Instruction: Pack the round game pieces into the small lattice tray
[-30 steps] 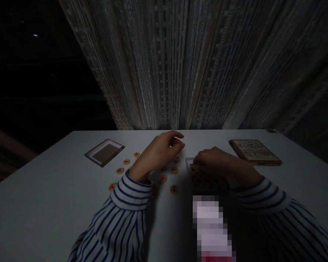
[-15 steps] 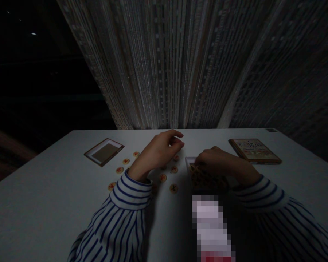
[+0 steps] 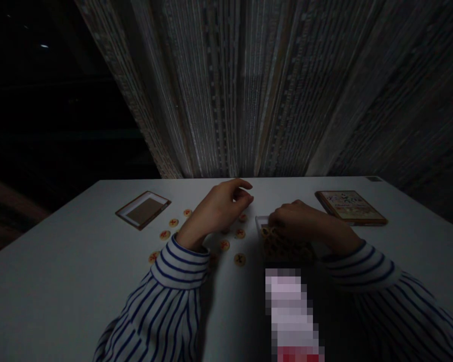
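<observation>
My left hand (image 3: 224,206) hovers over the middle of the white table (image 3: 60,281), its thumb and fingers apart with nothing between them. Beneath and around it lie several round xiangqi pieces, one with a dark mark (image 3: 240,259) and others with red marks, such as the piece (image 3: 165,235) to the left. My right hand (image 3: 298,218) is at the far end of a white-walled box (image 3: 262,220) filled with rows of pieces (image 3: 283,246). Its fingers are curled down into the box, and their tips are hidden.
An open tray-like lid (image 3: 143,208) with a brown rim lies at the left. At the right rests a flat box with a printed cover (image 3: 353,206). A bead-string curtain (image 3: 226,100) hangs behind the table, and a pixelated patch covers the area below the piece box.
Both hands hold nearly the same places and poses. Only a very slight shift of the whole view shows.
</observation>
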### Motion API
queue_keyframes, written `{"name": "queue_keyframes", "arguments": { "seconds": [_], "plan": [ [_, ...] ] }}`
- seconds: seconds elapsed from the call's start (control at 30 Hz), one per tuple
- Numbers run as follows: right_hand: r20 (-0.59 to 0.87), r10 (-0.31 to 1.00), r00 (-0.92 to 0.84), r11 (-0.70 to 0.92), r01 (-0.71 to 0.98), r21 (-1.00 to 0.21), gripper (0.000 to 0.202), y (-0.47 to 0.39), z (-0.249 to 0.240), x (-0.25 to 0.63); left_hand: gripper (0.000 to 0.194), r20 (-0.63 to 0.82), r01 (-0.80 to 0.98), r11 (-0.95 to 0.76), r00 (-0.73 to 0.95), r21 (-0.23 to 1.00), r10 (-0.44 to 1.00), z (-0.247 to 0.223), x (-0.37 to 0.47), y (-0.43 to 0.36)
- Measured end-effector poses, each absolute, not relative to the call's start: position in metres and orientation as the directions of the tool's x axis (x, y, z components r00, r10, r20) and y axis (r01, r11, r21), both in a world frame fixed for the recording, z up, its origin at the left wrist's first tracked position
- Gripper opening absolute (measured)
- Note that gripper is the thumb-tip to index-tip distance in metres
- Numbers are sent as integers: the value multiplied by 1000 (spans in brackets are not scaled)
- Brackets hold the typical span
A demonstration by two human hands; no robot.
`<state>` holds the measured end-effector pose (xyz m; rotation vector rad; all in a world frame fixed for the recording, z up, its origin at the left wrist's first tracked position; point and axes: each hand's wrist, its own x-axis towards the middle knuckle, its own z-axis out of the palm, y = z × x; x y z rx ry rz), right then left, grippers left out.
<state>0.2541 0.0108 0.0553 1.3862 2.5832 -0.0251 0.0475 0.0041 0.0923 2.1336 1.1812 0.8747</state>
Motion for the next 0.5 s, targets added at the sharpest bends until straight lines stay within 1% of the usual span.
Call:
{"name": "queue_keyframes", "arguments": {
  "seconds": [0.23, 0.37, 0.5],
  "plan": [
    [-142, 839, -525, 537, 842, 57, 26, 0, 75, 254, 29, 303, 496, -489, 410, 717, 860, 94, 46, 3],
    [-27, 872, -489, 490, 869, 71, 26, -9, 90, 258, 28, 345, 519, -516, 394, 681, 852, 99, 45, 0],
    [115, 871, -478, 480, 877, 11, 30, -22, 96, 264, 23, 418, 561, -563, 378, 607, 826, 103, 43, -5]
  ]
}}
